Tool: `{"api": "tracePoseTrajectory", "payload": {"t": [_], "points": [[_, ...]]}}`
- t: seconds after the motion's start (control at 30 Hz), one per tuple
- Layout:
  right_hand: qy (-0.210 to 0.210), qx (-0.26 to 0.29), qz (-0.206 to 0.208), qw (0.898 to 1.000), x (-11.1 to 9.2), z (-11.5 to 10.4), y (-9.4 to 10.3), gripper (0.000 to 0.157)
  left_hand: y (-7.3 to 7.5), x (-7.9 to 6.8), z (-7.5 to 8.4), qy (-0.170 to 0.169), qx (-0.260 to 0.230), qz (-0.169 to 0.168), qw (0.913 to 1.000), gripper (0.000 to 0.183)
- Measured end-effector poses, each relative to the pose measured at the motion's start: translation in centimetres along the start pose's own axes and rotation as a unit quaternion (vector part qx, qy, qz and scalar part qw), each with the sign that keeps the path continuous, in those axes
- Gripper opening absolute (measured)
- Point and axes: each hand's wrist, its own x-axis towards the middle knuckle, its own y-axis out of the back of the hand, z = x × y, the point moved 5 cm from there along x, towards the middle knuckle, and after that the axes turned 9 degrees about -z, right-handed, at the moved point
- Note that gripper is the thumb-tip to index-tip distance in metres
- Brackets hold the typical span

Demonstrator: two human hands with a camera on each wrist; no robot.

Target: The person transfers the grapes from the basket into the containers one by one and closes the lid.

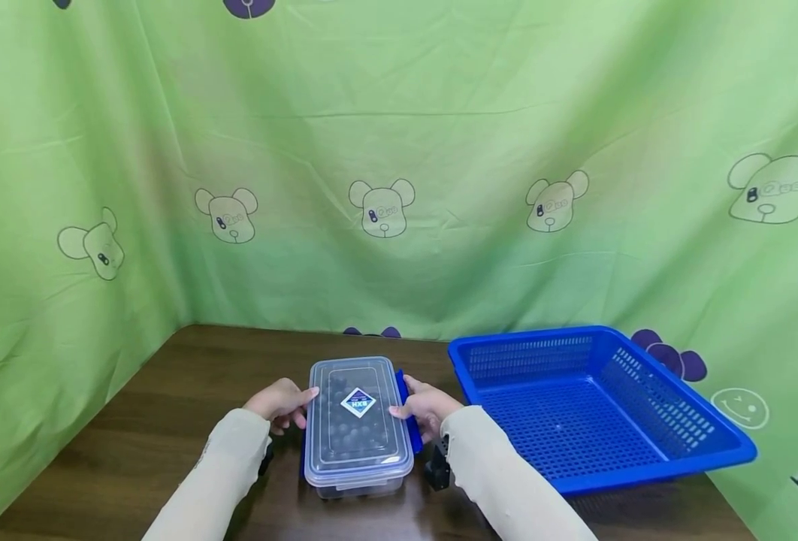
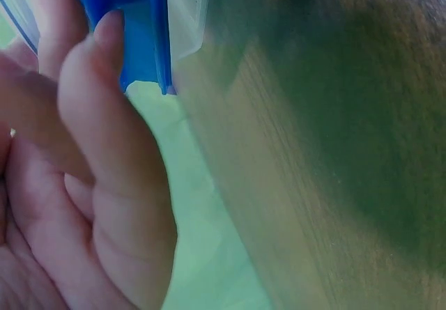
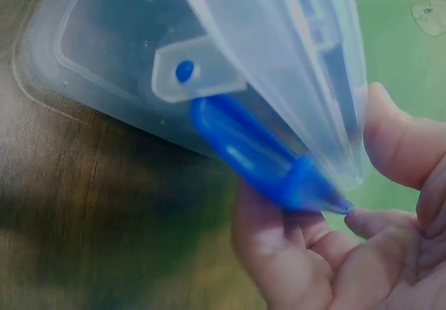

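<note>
A clear plastic food container (image 1: pixel 334 451) stands on the table, its translucent lid on and a blue-and-white sticker (image 1: pixel 358 403) on top. Dim round things show through the lid; their kind is unclear. My left hand (image 1: pixel 280 402) holds the left side, thumb on the lid's edge and a fingertip against the left blue latch (image 2: pixel 143 45). On the other side my right hand (image 1: pixel 429 412) has its thumb on the lid's rim and its fingers curled beneath the right blue latch (image 3: pixel 244 146), which sticks outward from the container's wall.
A large blue perforated plastic basket (image 1: pixel 602 481) stands to the right, near my right forearm. The brown wooden table (image 1: pixel 135 443) ends at a green curtain (image 1: pixel 439 263) with bear prints behind and at both sides.
</note>
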Motion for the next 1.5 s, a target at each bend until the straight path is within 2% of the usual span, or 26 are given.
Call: {"api": "tracePoseTrajectory", "payload": {"t": [0.2, 0.47, 0.63, 0.83, 1.0, 1.17, 1.27, 1.4, 1.5], "points": [[0.019, -0.030, -0.014, 0.999, -0.1, -0.5, -0.6, 0.072, 0.0, -0.1, 0.0, 0.002, 0.021, 0.003, 0.9998, 0.041], [0.027, -0.097, 0.012, 0.995, -0.4, -1.5, -0.9, 0.070, -0.1, -0.2, 0.4, -0.012, 0.023, 0.005, 0.9996, 0.044], [0.013, -0.130, 0.019, 0.991, -0.4, -2.2, -1.3, 0.070, 0.1, -0.1, 0.5, -0.011, 0.031, 0.002, 0.9995, 0.045], [0.005, -0.137, 0.027, 0.990, -0.3, -2.6, -1.2, 0.068, 0.1, 0.0, 1.0, -0.018, 0.033, -0.007, 0.9993, 0.048], [-0.004, -0.148, 0.024, 0.989, -0.2, -2.4, -1.4, 0.067, 0.0, -0.1, 0.3, -0.004, 0.028, -0.010, 0.9995, 0.046], [-0.005, -0.157, 0.024, 0.987, -0.1, -2.5, -1.3, 0.067, 0.2, 0.3, -0.3, 0.006, -0.006, -0.021, 0.9997, 0.051], [-0.007, -0.157, 0.024, 0.987, -0.2, -2.4, -1.1, 0.070, -0.1, 0.7, -0.9, 0.003, -0.059, -0.039, 0.9975, 0.062], [-0.009, -0.162, 0.023, 0.986, -0.2, -2.3, -1.1, 0.070, -0.9, 0.9, -1.8, -0.002, -0.145, -0.063, 0.9875, 0.067], [-0.010, -0.157, 0.019, 0.987, -0.1, -2.2, -1.1, 0.071, -1.3, 1.1, -2.4, -0.001, -0.188, -0.077, 0.9792, 0.066]]}}
